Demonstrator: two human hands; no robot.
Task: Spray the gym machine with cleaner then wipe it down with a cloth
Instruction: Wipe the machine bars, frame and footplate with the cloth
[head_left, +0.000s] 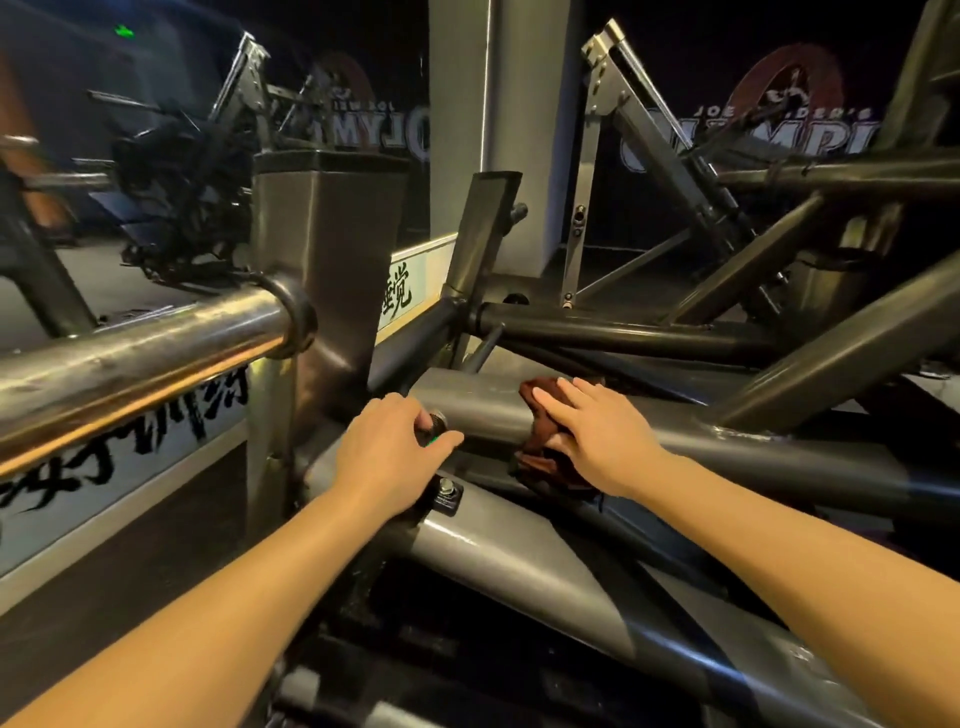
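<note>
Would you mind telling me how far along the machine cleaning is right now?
Spraying is likely done here, as wiping is under way. In hand: the right hand presses the dark red cloth flat on the grey frame tube; the left hand grips a green-tipped object, perhaps the sprayer. Left: the surrounding tubes and chrome bar.

frame tubes (623, 332) crossing ahead, gaps seemingly narrow

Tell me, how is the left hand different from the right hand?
The right hand lies flat with straight fingers, while the left hand is curled. The right hand presses a dark red cloth onto the grey bar. The left hand grips a small object with a green bit, mostly hidden. Both hands are bare and are on the same machine.
</note>
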